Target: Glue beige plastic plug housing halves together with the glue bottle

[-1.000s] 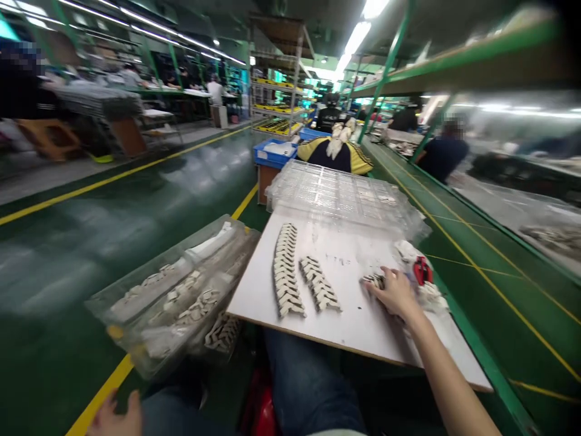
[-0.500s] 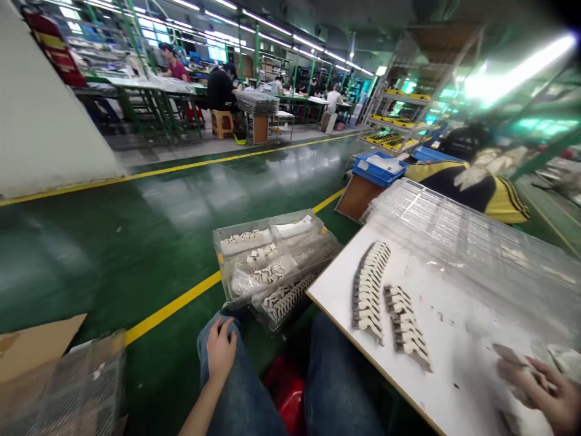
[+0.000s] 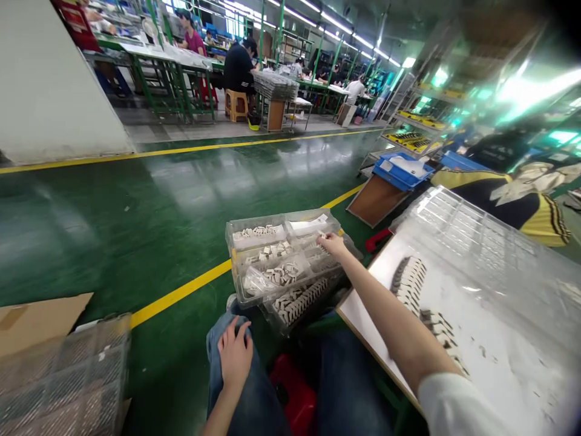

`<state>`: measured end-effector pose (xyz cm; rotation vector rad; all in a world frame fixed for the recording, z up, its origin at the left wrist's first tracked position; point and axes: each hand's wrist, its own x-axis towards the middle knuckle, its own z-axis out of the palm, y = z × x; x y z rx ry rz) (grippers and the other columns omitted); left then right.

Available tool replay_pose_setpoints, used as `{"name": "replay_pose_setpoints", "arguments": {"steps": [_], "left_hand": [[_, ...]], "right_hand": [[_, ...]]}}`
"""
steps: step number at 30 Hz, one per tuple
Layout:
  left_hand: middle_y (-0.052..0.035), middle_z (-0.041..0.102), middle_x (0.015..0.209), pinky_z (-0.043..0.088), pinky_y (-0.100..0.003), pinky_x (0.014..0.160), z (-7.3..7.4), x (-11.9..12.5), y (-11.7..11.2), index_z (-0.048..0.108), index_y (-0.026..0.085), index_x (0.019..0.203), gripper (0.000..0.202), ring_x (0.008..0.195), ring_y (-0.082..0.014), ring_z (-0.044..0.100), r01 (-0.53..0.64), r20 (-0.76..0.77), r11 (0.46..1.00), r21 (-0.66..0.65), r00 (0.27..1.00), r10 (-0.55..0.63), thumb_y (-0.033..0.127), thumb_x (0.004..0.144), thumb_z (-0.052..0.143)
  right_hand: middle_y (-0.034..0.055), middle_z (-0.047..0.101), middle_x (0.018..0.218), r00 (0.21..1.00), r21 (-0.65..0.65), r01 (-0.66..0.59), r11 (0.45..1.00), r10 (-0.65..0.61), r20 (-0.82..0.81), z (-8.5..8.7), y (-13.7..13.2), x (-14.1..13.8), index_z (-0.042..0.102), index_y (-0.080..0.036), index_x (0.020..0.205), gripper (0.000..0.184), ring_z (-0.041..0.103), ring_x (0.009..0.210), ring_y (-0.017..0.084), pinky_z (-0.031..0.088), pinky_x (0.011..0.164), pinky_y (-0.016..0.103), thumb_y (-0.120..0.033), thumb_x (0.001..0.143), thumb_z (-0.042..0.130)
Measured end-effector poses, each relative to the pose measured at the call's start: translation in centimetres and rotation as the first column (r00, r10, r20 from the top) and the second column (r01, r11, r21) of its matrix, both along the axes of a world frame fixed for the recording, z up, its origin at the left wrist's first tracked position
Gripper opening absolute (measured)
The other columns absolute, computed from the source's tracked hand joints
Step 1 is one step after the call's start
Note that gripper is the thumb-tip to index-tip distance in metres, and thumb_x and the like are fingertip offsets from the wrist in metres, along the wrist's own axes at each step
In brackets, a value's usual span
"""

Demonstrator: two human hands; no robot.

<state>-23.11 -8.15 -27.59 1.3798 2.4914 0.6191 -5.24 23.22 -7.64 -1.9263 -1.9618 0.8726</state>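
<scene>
My left hand (image 3: 236, 351) rests on my left knee with its fingers stretched out and holds nothing. My right hand (image 3: 333, 243) reaches across to a clear plastic tray (image 3: 230, 266), its fingers pinched on a small off-white piece (image 3: 322, 235) over the right-hand compartments. The piece is too small to make out in detail. Loose off-white pieces (image 3: 284, 274) and a clear plastic bag (image 3: 258, 282) lie in the left compartments. Below sits another tray with a row of similar pieces (image 3: 303, 303). On the white table (image 3: 494, 369), my right arm partly covers two curved rows of pieces (image 3: 411, 281).
Clear plastic trays (image 3: 490, 236) lie along the table's far side. A blue crate (image 3: 402, 171) stands beyond the table. At lower left are a cardboard sheet (image 3: 40, 321) and a mesh-patterned tray (image 3: 68, 381). A red stool (image 3: 293, 393) is under me. Several people work at benches behind.
My right hand has moved left from the table's right side to the tray beside my knees. My left hand stays on the knee. The view has shifted slightly.
</scene>
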Motion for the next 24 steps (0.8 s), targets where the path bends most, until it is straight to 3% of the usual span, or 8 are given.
{"name": "replay_pose_setpoints", "arguments": {"steps": [3, 6, 10, 13, 19, 24], "left_hand": [[-0.0121, 0.060, 0.141, 0.040, -0.047, 0.109, -0.3, -0.7, -0.5, 0.072, 0.022, 0.116, 0.037, 0.128, -0.0288, 0.056, -0.037, -0.026, 0.999, 0.000, 0.999, 0.037, 0.014, 0.094, 0.042], [-0.0110, 0.062, 0.139, 0.042, -0.046, 0.106, -0.9, -1.5, -0.8, 0.072, 0.023, 0.114, 0.036, 0.125, -0.0279, 0.059, -0.072, -0.051, 0.997, -0.007, 0.996, 0.071, 0.015, 0.094, 0.043], [-0.0114, 0.062, 0.139, 0.043, -0.045, 0.104, -1.2, -1.9, -0.6, 0.072, 0.024, 0.112, 0.035, 0.127, -0.0279, 0.059, -0.085, -0.079, 0.996, -0.021, 0.993, 0.083, 0.017, 0.093, 0.043], [-0.0111, 0.062, 0.139, 0.044, -0.046, 0.103, -1.2, -2.2, -0.5, 0.073, 0.025, 0.112, 0.034, 0.124, -0.0284, 0.060, -0.114, -0.113, 0.993, -0.042, 0.988, 0.109, 0.019, 0.093, 0.045], [-0.0111, 0.065, 0.136, 0.046, -0.046, 0.100, -1.0, -2.9, -0.8, 0.074, 0.026, 0.108, 0.035, 0.118, -0.0285, 0.064, -0.153, -0.181, 0.985, -0.085, 0.974, 0.136, 0.019, 0.092, 0.044], [-0.0121, 0.066, 0.135, 0.047, -0.047, 0.098, -0.8, -2.7, -0.6, 0.075, 0.025, 0.107, 0.035, 0.113, -0.0298, 0.065, -0.140, -0.208, 0.985, -0.100, 0.971, 0.117, 0.019, 0.092, 0.044]], "right_hand": [[0.0107, 0.058, 0.135, 0.961, -0.136, 0.081, 0.987, -0.042, 0.272, -5.5, 2.4, -1.4, 0.059, -0.018, 0.128, 0.039, 0.059, 0.119, 0.026, 0.051, 0.100, 0.050, -0.039, 0.095, 0.063], [0.0112, 0.055, 0.139, 0.892, -0.214, 0.115, 0.970, -0.007, 0.451, -9.6, 4.7, -1.3, 0.058, -0.020, 0.130, 0.039, 0.058, 0.121, 0.027, 0.051, 0.101, 0.051, -0.038, 0.096, 0.062], [0.0116, 0.054, 0.141, 0.811, -0.281, 0.072, 0.957, 0.107, 0.575, -14.3, 7.5, -1.3, 0.056, -0.019, 0.132, 0.043, 0.057, 0.123, 0.028, 0.050, 0.101, 0.052, -0.039, 0.095, 0.063], [0.0114, 0.053, 0.141, 0.757, -0.328, 0.023, 0.944, 0.198, 0.622, -17.5, 8.1, -1.1, 0.056, -0.019, 0.133, 0.044, 0.056, 0.124, 0.028, 0.049, 0.102, 0.053, -0.039, 0.094, 0.064], [0.0113, 0.054, 0.140, 0.704, -0.390, -0.045, 0.920, 0.306, 0.641, -22.1, 7.2, -0.3, 0.056, -0.019, 0.132, 0.044, 0.056, 0.123, 0.028, 0.049, 0.102, 0.053, -0.040, 0.095, 0.063], [0.0117, 0.053, 0.141, 0.732, -0.450, -0.068, 0.890, 0.351, 0.584, -23.5, 7.8, 0.6, 0.055, -0.019, 0.135, 0.045, 0.057, 0.124, 0.028, 0.050, 0.102, 0.053, -0.038, 0.095, 0.064]]}}
